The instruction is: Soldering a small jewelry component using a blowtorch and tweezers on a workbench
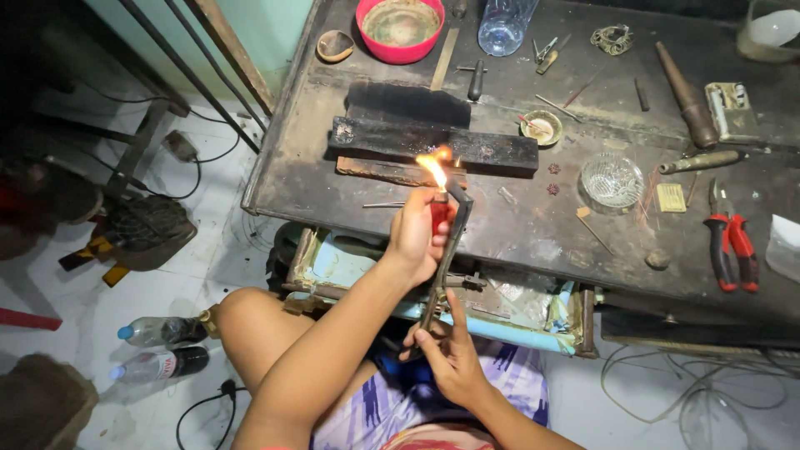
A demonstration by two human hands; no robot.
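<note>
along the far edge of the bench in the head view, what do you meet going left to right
small brown dish → pink bowl → clear plastic bottle → coiled chain → pale tub at the corner

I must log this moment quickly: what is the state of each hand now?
Left hand: closed around a small red lighter, which is lit.
Right hand: closed on the lower end of a thin bent metal torch pipe.
</note>
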